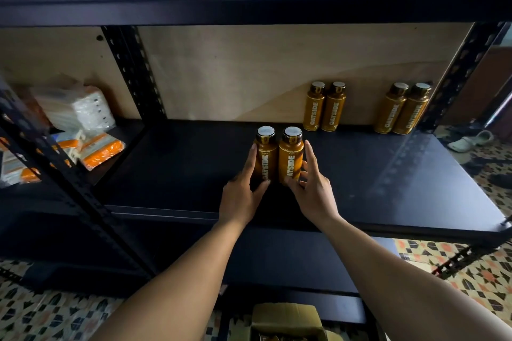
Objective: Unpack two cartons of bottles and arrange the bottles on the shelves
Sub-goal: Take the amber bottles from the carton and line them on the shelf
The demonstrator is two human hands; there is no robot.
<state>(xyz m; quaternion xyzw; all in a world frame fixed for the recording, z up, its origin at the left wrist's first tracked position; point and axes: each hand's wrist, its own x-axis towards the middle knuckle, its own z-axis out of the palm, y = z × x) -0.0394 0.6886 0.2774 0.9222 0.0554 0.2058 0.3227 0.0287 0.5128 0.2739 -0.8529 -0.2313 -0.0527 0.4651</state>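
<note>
Two amber bottles with dark caps stand side by side on the black shelf (166, 174), near its middle. My left hand (243, 188) wraps the left bottle (266, 158) from the left. My right hand (313, 188) grips the right bottle (291, 158) from the right, fingers spread along its side. At the back of the shelf, against the plywood wall, stands one pair of the same bottles (324, 106), and a second pair (401, 109) stands farther right. An open cardboard carton (288, 318) sits on the floor below, between my forearms.
Perforated black uprights (133, 72) frame the shelf at left and at right (460, 72). Orange and white packets (83, 130) fill the neighbouring shelf at left. A lower shelf (277, 257) juts out beneath. Patterned tile floor (484, 271) and sandals (471, 141) lie at right.
</note>
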